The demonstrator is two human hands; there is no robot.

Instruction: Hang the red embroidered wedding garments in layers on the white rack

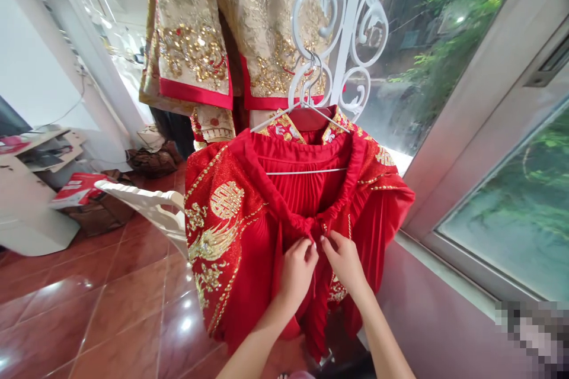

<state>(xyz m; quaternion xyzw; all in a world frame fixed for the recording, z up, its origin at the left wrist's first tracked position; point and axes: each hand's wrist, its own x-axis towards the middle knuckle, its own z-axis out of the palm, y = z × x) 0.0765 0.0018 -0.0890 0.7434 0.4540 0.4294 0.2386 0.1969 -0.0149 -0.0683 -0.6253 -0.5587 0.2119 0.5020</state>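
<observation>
A red pleated skirt (288,180) with a gathered waistband hangs on a thin wire hanger (306,172), in front of a red jacket (213,237) embroidered in gold. At the front of the waistband the red fabric ties (306,225) meet in a knot-like bunch. Just below it, my left hand (297,269) pinches the red fabric ties with thumb and fingers. Close on its right, my right hand (345,262) also has its fingertips closed on the ties. The fabric between the fingertips is mostly hidden.
Behind hangs a cream and gold sequined garment (195,53) with red trim. The hanger hooks sit by a white scrolled metal stand (349,29). A window frame (471,106) borders the right; a white chair (151,207) stands left on the tiled floor (120,302).
</observation>
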